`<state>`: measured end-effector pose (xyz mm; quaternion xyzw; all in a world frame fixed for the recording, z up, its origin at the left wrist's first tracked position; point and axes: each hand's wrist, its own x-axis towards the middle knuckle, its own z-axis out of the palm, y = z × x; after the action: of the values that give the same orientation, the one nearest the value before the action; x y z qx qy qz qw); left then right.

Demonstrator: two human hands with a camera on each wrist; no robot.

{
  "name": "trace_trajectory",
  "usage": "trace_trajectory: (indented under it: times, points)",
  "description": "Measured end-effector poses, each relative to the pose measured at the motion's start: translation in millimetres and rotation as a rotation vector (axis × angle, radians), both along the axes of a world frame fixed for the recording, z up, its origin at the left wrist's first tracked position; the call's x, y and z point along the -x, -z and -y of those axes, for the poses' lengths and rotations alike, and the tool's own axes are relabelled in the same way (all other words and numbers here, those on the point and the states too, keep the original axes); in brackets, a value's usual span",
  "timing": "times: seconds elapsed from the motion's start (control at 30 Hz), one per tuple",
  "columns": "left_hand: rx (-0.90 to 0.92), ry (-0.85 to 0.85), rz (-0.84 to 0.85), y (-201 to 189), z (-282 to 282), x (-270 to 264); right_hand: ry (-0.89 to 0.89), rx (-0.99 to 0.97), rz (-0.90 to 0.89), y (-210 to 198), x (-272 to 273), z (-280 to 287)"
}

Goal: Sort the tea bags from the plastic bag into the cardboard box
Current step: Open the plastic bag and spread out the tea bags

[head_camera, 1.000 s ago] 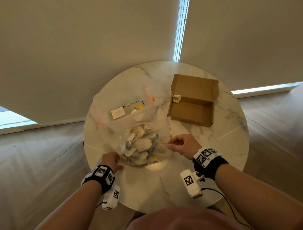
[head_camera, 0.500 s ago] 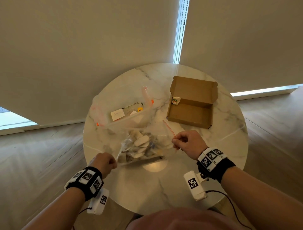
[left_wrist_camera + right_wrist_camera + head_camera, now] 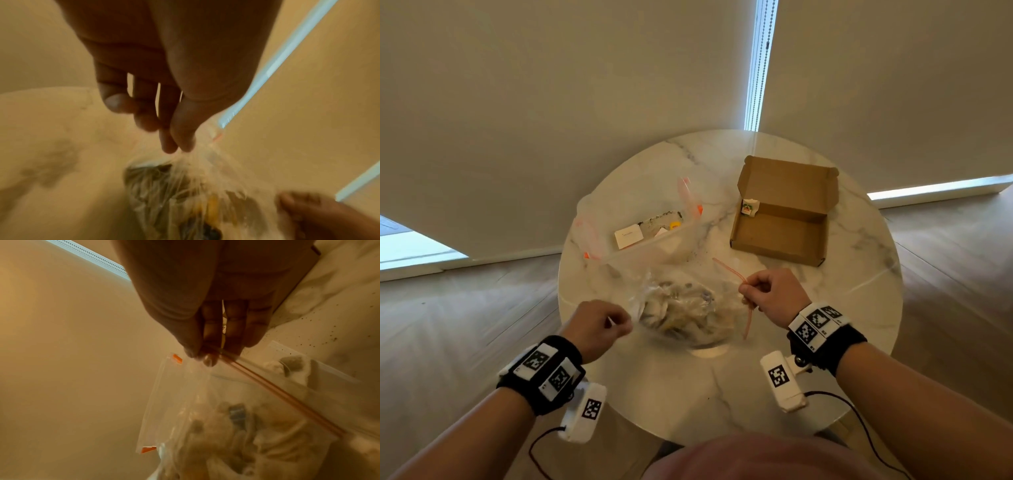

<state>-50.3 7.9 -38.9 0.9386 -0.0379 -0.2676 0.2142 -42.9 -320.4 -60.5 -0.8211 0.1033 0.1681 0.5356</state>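
A clear plastic bag (image 3: 681, 305) full of several pale tea bags (image 3: 674, 308) hangs between my two hands above the marble table (image 3: 688, 387). My left hand (image 3: 616, 323) pinches its bunched left edge; in the left wrist view the left hand (image 3: 177, 148) pinches the crumpled plastic bag (image 3: 185, 186). My right hand (image 3: 751, 291) pinches the pink zip strip (image 3: 729, 270); in the right wrist view the right hand (image 3: 202, 356) grips the zip strip (image 3: 277, 392) above the plastic bag (image 3: 216, 426). The open cardboard box (image 3: 780, 236) sits at the back right, one tea bag (image 3: 750, 208) inside.
A second clear zip bag (image 3: 640, 233) with orange tabs, holding a white card and small packets, lies behind the held bag. Beige roller blinds cover the wall past the table's far edge. Wooden floor surrounds the round table.
Both hands have lifted the bag's edges and pulled them apart and toward me. The bag has tightened and bunched around the tea bags. The left hand moved left and back.
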Motion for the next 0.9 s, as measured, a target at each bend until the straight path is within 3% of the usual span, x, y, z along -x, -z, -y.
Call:
trace_trajectory:
  times: [0.1, 0.2, 0.3, 0.4, 0.53, 0.67, 0.73, 0.83, 0.9]
  points:
    - [0.012, 0.059, 0.019, -7, 4, -2, 0.011, 0.003, -0.016, -1, 1, -1]
    - [0.072, -0.013, 0.109, -14, 5, -1, -0.007, 0.009, 0.002, -4, -1, -3]
    - [0.077, 0.028, 0.055, -15, 3, 3, -0.006, 0.009, -0.001, -5, -2, -4]
    - [0.156, -0.123, 0.185, -13, -3, 6, 0.001, 0.008, 0.015, -6, -3, -5]
    - [-0.018, 0.063, -0.038, 10, -4, 28, -0.016, 0.018, 0.017, -5, 0, -7]
    - [-0.123, 0.103, -0.224, 33, -20, 37, -0.052, 0.041, 0.002, -2, 4, -11]
    - [-0.105, 0.0, -0.217, 35, -24, 31, -0.07, 0.043, -0.005, 0, 6, -12]
    - [0.015, -0.364, -0.092, 46, -24, 13, -0.092, 0.056, -0.006, 0, 9, -14]
    - [0.053, -0.471, -0.08, 53, -15, 3, -0.09, 0.058, -0.004, 0, 10, -16]
